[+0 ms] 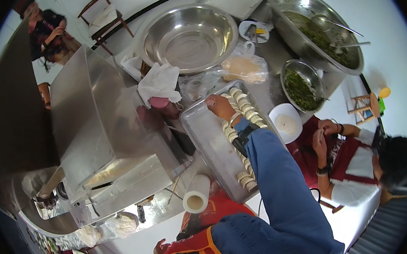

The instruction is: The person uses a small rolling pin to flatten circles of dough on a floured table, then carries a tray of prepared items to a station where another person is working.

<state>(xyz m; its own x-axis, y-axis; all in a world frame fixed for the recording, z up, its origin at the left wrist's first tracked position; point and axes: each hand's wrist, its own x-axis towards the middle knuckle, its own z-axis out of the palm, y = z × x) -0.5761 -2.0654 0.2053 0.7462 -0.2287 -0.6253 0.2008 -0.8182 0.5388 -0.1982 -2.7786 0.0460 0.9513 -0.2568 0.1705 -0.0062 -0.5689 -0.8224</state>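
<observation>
My right hand (222,107), in a blue sleeve, is over the far end of a metal tray (202,137). Its fingertips are bunched near the rim, beside a clear plastic bag (196,86); whether they hold anything is unclear. Rows of pale filled dough pieces, apparently dumplings (243,103), line the tray's right side, partly hidden under my forearm. My left hand (160,248) hangs low beside my red and orange apron, mostly hidden, its fingers hard to make out. A white roll (196,195) lies between the tray's near left corner and the machine.
A wide steel basin (189,38) stands beyond the tray. Chopped greens fill a large bowl (315,28) and a smaller bowl (301,86). A co-worker (353,154) sits at the right, near a plate of round wrappers (286,124). A steel machine (95,117) stands left.
</observation>
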